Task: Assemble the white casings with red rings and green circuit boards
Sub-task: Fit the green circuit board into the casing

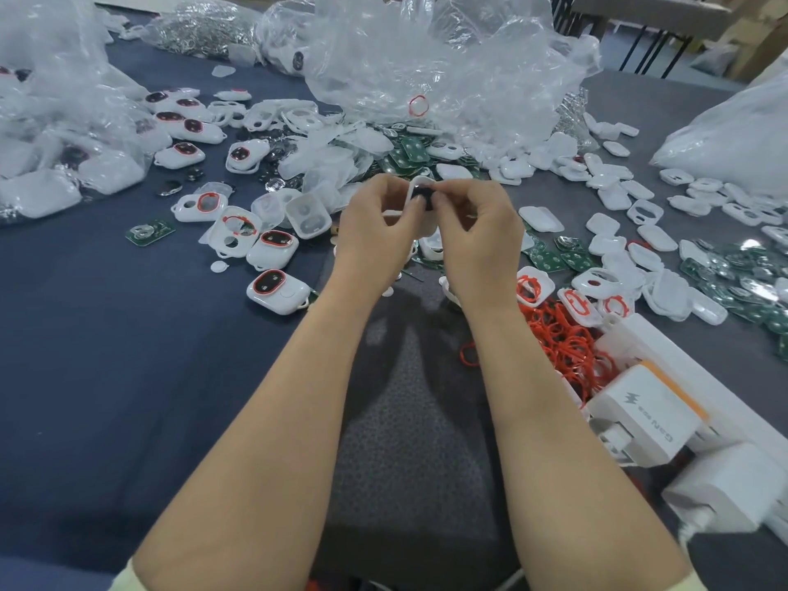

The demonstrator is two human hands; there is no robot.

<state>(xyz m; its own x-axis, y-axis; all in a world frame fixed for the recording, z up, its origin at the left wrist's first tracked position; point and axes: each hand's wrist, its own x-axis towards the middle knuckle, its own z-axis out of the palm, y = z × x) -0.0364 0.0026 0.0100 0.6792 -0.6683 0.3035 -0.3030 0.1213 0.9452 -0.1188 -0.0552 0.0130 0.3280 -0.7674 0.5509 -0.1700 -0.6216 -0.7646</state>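
While both hands pinch one white casing [420, 190] above the cluttered table [128, 377], the left hand [375, 232] should steady it as the right hand [477, 236] presses the dark insert [423, 194] evenly.

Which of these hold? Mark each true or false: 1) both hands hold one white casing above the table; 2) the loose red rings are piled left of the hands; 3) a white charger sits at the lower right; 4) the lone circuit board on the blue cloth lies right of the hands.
1) True: the left hand and right hand grip the same white casing between them.
2) False: the pile of red rings lies right of the hands.
3) True: a white charger is there.
4) False: that circuit board lies left of the hands.
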